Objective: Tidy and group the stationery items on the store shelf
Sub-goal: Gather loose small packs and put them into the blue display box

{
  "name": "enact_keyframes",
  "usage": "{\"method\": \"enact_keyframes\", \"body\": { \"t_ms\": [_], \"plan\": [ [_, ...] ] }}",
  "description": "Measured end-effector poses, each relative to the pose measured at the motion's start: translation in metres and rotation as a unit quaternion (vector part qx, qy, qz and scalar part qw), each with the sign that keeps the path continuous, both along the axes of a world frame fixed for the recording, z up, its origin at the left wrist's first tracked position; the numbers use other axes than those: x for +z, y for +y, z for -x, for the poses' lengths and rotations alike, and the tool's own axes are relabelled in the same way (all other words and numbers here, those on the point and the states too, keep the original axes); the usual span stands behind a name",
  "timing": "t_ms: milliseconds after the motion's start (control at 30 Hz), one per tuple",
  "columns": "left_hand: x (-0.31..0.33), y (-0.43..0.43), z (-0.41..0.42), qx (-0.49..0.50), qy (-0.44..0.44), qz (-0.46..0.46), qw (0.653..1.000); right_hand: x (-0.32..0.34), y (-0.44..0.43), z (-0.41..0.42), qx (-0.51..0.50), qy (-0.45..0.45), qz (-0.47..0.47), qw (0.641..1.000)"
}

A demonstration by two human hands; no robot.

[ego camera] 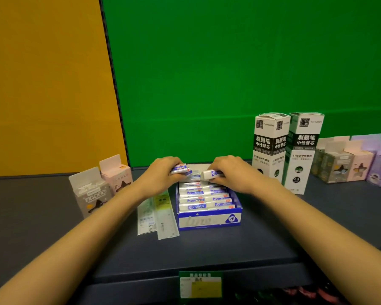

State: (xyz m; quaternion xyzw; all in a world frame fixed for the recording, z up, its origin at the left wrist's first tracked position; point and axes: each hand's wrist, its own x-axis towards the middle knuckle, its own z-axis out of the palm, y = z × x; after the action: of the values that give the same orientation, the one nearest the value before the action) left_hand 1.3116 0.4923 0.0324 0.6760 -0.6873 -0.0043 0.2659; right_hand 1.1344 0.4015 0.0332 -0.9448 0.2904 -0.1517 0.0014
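Erasers [204,198] in clear wrappers with blue-and-white sleeves are lying in two rows inside an open display box [209,222], blue and white and marked 2B on its front, which is sitting near the middle of a dark grey shelf [207,247]. Both bare forearms are stretching across the shelf to the far end of the box. The left hand [163,172] is hovering over the far left corner, its fingers curling round a wrapped eraser [180,168]; whether a second one is lying under it I cannot tell. The right hand [231,170] is hovering over the far right corner, fingers and thumb pinching a white eraser [210,174] by its end. Two flat packaged rulers [161,214] are lying just beside the box's left wall, running front to back. Further left, a grey carton [90,192] and a pink carton [117,175] are standing upright close together. To the right of the box, two tall refill boxes [271,146], white, black and green, are standing side by side, and beyond them a cluster of pastel cartons [350,164] is standing in rows. A green back panel [229,62] is rising behind the shelf, meeting a yellow panel [42,84] on the left at a dark upright strip [112,84]. A price label [200,285], green and yellow, is hanging on the shelf's front edge.
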Motion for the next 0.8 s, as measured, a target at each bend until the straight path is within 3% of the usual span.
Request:
{"method": "enact_keyframes", "body": {
  "t_ms": [133,567,800],
  "plan": [
    [-0.001,-0.008,-0.002,-0.007,-0.013,0.010,1.000,-0.003,-0.003,-0.003,0.002,0.029,0.043,0.999],
    [-0.006,-0.011,0.001,-0.016,-0.074,0.038,0.996,-0.008,-0.011,-0.001,0.001,-0.026,0.027,0.999],
    [-0.009,-0.014,0.009,-0.010,-0.102,0.047,0.994,-0.008,-0.013,0.007,-0.002,-0.131,-0.030,0.991]
  ]
}}
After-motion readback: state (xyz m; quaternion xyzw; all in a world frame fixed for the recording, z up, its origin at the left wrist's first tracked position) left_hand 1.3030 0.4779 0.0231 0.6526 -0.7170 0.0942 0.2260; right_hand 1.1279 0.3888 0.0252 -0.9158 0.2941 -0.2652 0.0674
